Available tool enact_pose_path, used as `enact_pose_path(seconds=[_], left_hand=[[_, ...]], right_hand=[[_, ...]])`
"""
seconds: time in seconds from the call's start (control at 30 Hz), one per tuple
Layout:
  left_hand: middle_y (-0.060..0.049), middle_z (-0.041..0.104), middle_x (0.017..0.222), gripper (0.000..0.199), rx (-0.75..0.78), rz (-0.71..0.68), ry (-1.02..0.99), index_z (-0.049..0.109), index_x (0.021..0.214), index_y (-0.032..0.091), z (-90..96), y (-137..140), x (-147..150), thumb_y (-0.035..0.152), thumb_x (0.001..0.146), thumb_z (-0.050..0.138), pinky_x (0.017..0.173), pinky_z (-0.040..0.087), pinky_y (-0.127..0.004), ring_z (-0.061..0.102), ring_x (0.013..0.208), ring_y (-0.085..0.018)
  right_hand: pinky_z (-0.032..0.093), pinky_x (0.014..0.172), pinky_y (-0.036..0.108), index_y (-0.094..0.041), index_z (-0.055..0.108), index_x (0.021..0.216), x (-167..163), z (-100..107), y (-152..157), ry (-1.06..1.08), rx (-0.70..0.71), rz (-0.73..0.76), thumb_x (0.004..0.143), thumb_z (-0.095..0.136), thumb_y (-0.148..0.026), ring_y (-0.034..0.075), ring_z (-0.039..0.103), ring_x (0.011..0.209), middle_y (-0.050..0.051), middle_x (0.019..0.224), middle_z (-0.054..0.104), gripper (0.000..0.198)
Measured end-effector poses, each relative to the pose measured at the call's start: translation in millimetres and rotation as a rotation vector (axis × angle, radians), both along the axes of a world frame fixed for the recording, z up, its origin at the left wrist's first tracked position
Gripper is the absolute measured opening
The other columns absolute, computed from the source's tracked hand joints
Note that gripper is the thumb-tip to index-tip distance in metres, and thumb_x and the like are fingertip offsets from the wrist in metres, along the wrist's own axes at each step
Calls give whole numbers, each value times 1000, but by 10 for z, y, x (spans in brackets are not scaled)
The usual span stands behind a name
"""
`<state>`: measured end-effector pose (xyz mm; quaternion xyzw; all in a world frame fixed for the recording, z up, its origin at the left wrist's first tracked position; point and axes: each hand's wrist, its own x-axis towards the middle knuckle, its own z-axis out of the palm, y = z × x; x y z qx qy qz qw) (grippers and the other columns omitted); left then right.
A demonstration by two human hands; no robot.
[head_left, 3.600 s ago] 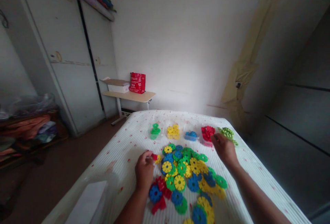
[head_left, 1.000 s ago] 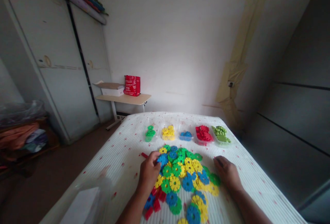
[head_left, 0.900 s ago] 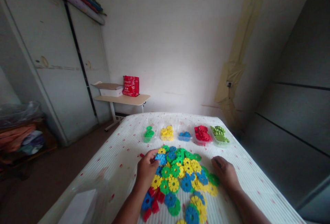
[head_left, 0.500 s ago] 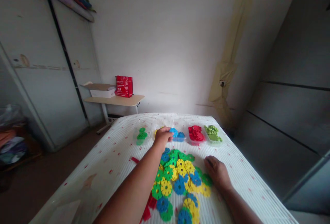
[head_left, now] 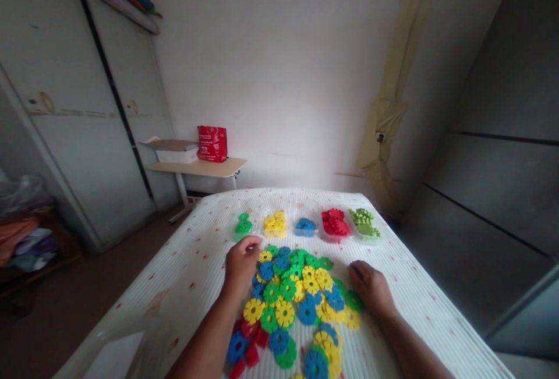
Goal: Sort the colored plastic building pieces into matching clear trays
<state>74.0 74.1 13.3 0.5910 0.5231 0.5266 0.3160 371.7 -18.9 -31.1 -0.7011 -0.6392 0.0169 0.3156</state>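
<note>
My left hand (head_left: 241, 261) hovers at the left edge of a heap of flower-shaped plastic discs, fingers loosely bent and apart, with no disc visible in it. Beside it lie a yellow disc (head_left: 265, 257) and a blue disc (head_left: 266, 270). My right hand (head_left: 371, 286) rests curled on the table at the heap's right side, near a green disc (head_left: 353, 300); nothing shows in its fingers. Behind the heap stand clear tubs holding green discs (head_left: 243, 225), yellow discs (head_left: 275, 223), blue discs (head_left: 305, 225), red pieces (head_left: 335, 222) and light green pieces (head_left: 364, 222).
The table wears a white ribbed cover (head_left: 183, 286) with red specks. Red square pieces (head_left: 252, 354) lie at the heap's near left. Farther back, a small side table (head_left: 205, 168) bears a red bag (head_left: 212, 144) and a white box (head_left: 177, 155).
My left hand has let go of a blue disc at the blue tub and drawn back, down and left, to the heap. My right hand stays in place. The view has shifted slightly.
</note>
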Motion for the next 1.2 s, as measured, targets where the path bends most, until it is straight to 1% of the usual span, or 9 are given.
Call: enact_pose_path(seconds=[0.13, 0.27, 0.37, 0.6, 0.73, 0.9, 1.03, 1.13, 1.2], left_hand=[[-3, 68, 76, 20, -14, 183, 131, 66, 77, 18, -250, -202, -345, 29, 69, 51, 70, 48, -30, 61, 71, -18], [-5, 69, 79, 25, -4, 283, 93, 65, 78, 19, -464, -271, -475, 35, 67, 49, 70, 48, -31, 62, 72, -20], [-7, 69, 78, 29, -45, 306, 6, 65, 79, 18, -546, -232, -523, 38, 65, 50, 70, 48, -32, 62, 73, -21], [-7, 70, 77, 30, -79, 294, -81, 64, 78, 17, -616, -170, -532, 39, 63, 52, 72, 48, -33, 63, 75, -23], [-7, 69, 79, 30, -65, 285, -75, 64, 80, 17, -664, -153, -517, 39, 64, 52, 73, 48, -34, 63, 75, -22], [-7, 69, 80, 29, -80, 284, -43, 64, 80, 18, -637, -178, -519, 38, 65, 50, 73, 47, -34, 63, 77, -22], [-7, 70, 80, 28, -76, 293, -31, 65, 78, 18, -600, -198, -514, 38, 65, 50, 73, 48, -34, 63, 77, -22], [-8, 70, 80, 29, -76, 287, -42, 65, 78, 17, -608, -185, -508, 39, 65, 51, 73, 48, -34, 63, 76, -23], [-8, 70, 80, 29, -77, 283, -50, 65, 78, 17, -621, -173, -507, 40, 65, 52, 73, 48, -34, 63, 76, -23]], right_hand=[[39, 57, 24, -19, 58, 69, -6, 2, -2, 17, 0, -9, 84, 35, -41, 16, 55, 62, 4, 69, 63, 35], [39, 57, 23, -18, 60, 72, -14, 88, -51, 150, -22, 36, 82, 38, -41, 15, 56, 65, 4, 71, 64, 33], [39, 56, 22, -18, 61, 72, -52, 188, -109, 249, -137, 129, 79, 43, -41, 14, 55, 64, 1, 68, 63, 31], [38, 60, 22, -21, 64, 83, -355, 251, -155, -58, -277, 123, 73, 53, -39, 15, 57, 71, 3, 84, 63, 23], [39, 65, 22, -21, 62, 90, -461, 209, -137, -71, -269, 120, 73, 54, -36, 16, 58, 77, 4, 90, 62, 24], [41, 66, 23, -20, 61, 89, -424, 162, -113, 88, -182, 148, 73, 50, -27, 15, 57, 74, 3, 86, 64, 20], [38, 53, 23, -17, 62, 93, -324, 179, -93, 415, -164, 137, 73, 50, -32, 12, 51, 58, 1, 67, 60, 27], [34, 48, 22, -15, 62, 79, -230, 256, -119, 647, -216, 161, 68, 56, -34, 10, 46, 53, 0, 63, 57, 24], [32, 47, 21, -14, 62, 75, -179, 307, -154, 723, -328, 248, 65, 59, -35, 9, 44, 51, 0, 62, 57, 24]])
